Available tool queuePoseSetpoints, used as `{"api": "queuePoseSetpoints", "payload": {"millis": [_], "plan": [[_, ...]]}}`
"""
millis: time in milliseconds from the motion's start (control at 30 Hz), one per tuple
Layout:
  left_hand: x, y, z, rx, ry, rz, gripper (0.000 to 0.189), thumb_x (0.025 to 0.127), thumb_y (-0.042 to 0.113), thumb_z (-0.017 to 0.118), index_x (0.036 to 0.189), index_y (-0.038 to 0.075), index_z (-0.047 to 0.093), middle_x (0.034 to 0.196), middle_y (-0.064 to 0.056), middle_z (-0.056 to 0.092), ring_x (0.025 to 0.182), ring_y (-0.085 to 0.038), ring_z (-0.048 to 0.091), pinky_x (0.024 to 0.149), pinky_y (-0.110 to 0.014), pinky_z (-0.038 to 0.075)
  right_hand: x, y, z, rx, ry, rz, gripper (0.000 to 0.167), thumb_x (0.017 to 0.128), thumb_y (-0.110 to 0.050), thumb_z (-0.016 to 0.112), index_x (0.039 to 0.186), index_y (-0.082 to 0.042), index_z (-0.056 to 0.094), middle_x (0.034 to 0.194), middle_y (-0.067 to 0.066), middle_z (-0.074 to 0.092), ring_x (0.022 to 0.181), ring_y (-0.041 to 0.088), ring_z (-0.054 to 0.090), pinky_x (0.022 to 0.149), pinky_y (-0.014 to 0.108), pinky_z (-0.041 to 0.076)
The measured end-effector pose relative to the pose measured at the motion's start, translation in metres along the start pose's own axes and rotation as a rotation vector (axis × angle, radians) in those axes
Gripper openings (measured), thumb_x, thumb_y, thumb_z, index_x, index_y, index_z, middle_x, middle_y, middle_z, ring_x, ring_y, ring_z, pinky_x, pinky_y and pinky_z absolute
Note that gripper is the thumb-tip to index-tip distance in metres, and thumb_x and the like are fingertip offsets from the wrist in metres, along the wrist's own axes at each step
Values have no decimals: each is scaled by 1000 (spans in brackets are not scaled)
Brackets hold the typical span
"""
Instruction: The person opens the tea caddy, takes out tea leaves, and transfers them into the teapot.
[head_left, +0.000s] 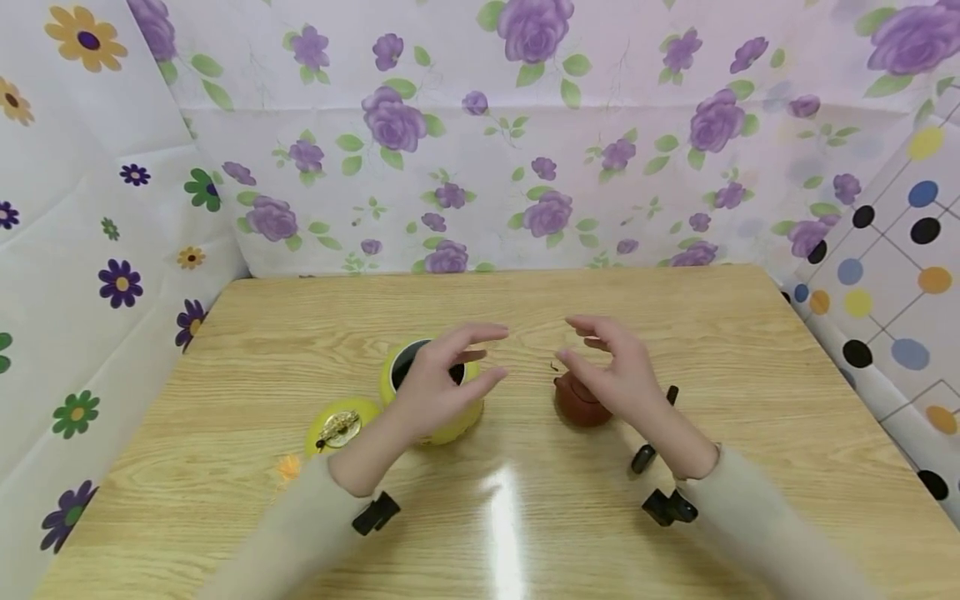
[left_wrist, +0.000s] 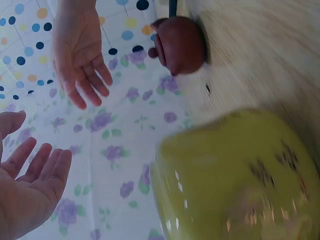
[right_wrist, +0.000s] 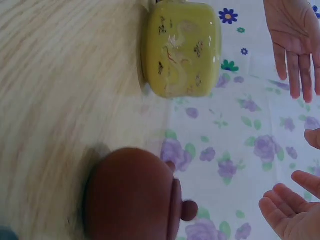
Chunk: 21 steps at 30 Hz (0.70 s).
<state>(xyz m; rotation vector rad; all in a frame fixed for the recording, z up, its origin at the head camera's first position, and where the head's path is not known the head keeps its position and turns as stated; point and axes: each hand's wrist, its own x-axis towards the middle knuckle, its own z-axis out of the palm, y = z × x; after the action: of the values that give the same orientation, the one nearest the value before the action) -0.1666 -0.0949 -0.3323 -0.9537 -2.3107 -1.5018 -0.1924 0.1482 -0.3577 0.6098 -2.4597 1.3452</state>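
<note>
Purple-rose sheeting (head_left: pixel 525 150) backs a pale wooden tabletop (head_left: pixel 510 533) in the head view, with daisy-print sheeting at 9 o'clock and dotted sheeting at 3 o'clock. The person's left hand (head_left: pixel 442 379) hovers above an open yellow jar (head_left: pixel 435 392) just left of the tabletop's middle, its grip loose, fingers straight and spread toward 3 o'clock, holding nothing. The jar's yellow lid (head_left: pixel 341 425) lies on the tabletop just beside the jar at its 8 o'clock, with a small gold ornament on it. The right hand (head_left: pixel 615 367) hovers above a small brown teapot (head_left: pixel 577 404) just right of the middle, its grip likewise relaxed and empty, fingers pointing toward 9 o'clock. The two hands face each other, palms inward, apart, and neither touches jar or teapot. Both sleeves are pale, with dark camera mounts at the wrists. From the left wrist view, the yellow jar (left_wrist: pixel 235 175) fills the 5 o'clock part of the picture, blurred, and the brown teapot (left_wrist: pixel 180 45) stands on the wood at 12 o'clock, apart from it; the left hand (left_wrist: pixel 27 190) shows at 8 o'clock with fingers straight, and the right hand (left_wrist: pixel 77 50) at 11 o'clock with open palm and fingers hanging. From the right wrist view, the brown teapot (right_wrist: pixel 135 195) with its knobbed lid sits at 6 o'clock, the yellow jar (right_wrist: pixel 182 50) at 12 o'clock, well clear of it; the left hand (right_wrist: pixel 295 40) at 2 o'clock shows a flat palm, and the right hand (right_wrist: pixel 292 205) at 4 o'clock has gently bent, empty fingers.
</note>
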Motion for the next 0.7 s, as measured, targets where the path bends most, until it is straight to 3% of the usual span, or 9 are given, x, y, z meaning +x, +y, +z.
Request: {"api": "queuePoseSetpoints", "payload": {"millis": [100,233,333,500,633,700], "plan": [[-8,-1,-14,63,41,-14,36,85,1,70,120,0,61,122,-16,62,115,-26,58,93,-37,54,-1,-2,9,7,-27,-1,44,85,-9,72,125,-1,58,124,17,58,111,33,56,92,50,52],[-24,-2,-28,129,91,-125,35,85,6,70,119,4,63,123,-11,62,116,-24,57,96,-39,52,-1,-4,21,15,-63,-2,48,85,-13,73,128,-3,56,127,17,57,114,33,55,90,48,54],[-39,-4,-35,179,136,-178,34,85,8,72,118,7,63,123,-8,62,116,-23,57,99,-36,50,0,-5,30,35,-94,20,50,85,-16,72,131,-6,54,129,15,55,117,33,54,89,46,55],[-56,-16,-45,239,232,-188,35,83,4,73,116,3,63,120,-11,64,114,-23,58,99,-20,47,2,-7,40,63,-110,36,54,84,-17,75,132,-6,53,131,14,54,120,31,52,94,43,53],[-67,-26,-54,224,280,-280,33,86,5,70,118,1,61,120,-13,63,115,-18,55,97,-7,41,3,-8,48,121,-133,63,57,82,-17,76,133,-5,52,134,13,52,124,31,50,98,42,50],[-72,-29,-58,206,282,-335,33,87,5,68,119,0,60,122,-14,63,117,-19,54,98,-9,41,3,-8,52,154,-157,91,58,82,-18,76,134,-6,51,136,13,51,125,32,49,100,43,49]]}}
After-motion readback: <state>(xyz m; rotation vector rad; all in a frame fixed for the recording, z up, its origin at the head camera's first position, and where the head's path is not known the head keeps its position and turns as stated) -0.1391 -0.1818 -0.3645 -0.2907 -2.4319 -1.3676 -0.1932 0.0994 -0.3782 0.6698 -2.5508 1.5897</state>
